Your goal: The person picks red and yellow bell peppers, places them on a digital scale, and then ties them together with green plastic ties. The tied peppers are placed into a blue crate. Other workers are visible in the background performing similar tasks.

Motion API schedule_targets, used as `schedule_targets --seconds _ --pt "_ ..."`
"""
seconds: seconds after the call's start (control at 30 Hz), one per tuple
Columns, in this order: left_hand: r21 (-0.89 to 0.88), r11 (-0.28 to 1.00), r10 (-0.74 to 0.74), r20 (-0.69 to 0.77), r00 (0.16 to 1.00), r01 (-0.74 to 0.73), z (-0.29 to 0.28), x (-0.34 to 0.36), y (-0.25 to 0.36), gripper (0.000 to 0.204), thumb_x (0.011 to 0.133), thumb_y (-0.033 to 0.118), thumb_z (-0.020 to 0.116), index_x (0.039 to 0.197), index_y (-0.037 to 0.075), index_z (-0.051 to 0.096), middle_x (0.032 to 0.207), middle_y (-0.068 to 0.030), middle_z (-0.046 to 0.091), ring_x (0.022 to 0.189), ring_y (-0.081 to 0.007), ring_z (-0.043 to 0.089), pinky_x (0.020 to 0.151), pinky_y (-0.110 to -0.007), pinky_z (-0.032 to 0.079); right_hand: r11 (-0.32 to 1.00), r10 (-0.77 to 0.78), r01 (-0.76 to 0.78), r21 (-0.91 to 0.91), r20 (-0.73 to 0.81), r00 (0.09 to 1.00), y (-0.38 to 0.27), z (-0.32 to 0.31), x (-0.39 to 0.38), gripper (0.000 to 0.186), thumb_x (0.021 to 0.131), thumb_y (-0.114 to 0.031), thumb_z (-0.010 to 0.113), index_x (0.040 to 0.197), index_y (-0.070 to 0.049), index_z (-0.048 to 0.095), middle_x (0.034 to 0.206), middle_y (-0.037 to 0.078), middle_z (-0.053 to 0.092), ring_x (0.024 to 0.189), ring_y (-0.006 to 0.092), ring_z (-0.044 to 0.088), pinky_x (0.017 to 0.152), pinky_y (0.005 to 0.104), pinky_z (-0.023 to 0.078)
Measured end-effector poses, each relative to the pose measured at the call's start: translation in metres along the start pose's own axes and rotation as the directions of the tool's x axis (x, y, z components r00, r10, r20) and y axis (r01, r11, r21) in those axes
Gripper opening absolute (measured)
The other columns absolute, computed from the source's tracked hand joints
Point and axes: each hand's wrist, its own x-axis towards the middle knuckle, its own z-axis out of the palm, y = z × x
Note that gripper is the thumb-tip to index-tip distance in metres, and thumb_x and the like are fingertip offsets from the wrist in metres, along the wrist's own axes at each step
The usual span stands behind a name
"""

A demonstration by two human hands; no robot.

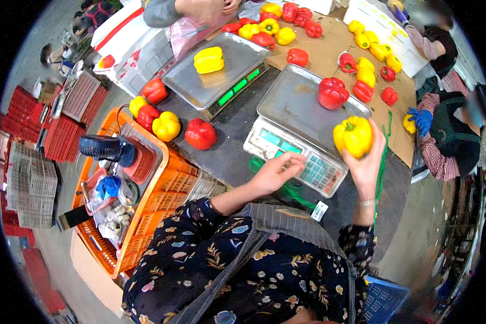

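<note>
A yellow pepper [352, 136] is cupped by the right hand [367, 161], presumably for support, the grip partly hidden; the left hand [275, 175], loosely open, is held empty beside a scale's keypad [318, 173].

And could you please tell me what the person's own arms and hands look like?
The left hand and right hand are both ungloved. The left sleeve and right sleeve are dark with a small floral print and end short of the wrists. A thin, pale band circles the right wrist.
</note>
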Motion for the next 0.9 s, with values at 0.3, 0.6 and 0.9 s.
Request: schedule_targets --seconds 0.3,0.6,0.9 --pt "-0.084 0.995 -0.028 0.191 0.981 0.045 0.004 -0.003 0.003 0.029 0.094 0.015 0.052 0.120 0.003 0.051 0.104 -0.0075 0.061 0.097 -0.0125 0.058 0.084 -0.027 0.046 0.994 0.105 -0.104 -0.018 0.253 0.962 0.046 0.033 0.049 0.079 0.061 -0.018 0.075 0.131 -0.006 0.042 0.123 0.018 0.048 0.117 0.0324 0.048 0.100 0.0375 0.039" --pt "-0.041 0.997 -0.060 0.225 0.972 0.071 0.005 0.003 0.007 0.028 0.094 0.019 0.053 0.117 0.002 0.054 0.102 -0.0068 0.063 0.096 -0.0137 0.059 0.084 -0.027 0.046 1.000 -0.013 0.009 0.015 0.290 0.957 0.078 0.031 0.047 0.090 0.062 -0.029 0.080 0.136 -0.001 0.037 0.131 0.021 0.045 0.124 0.0339 0.042 0.106 0.0386 0.032" --pt "-0.031 0.979 -0.202 -0.250 0.947 0.201 -0.071 -0.066 -0.018 0.016 0.095 0.012 0.051 0.103 0.002 0.061 0.086 -0.0039 0.063 0.078 -0.0084 0.058 0.073 -0.022 0.047 0.830 0.458 -0.496 0.255 0.197 0.867 0.081 -0.057 -0.065 0.039 0.082 -0.012 0.067 0.119 -0.004 0.056 0.103 0.006 0.061 0.092 0.0106 0.057 0.082 0.0250 0.047"
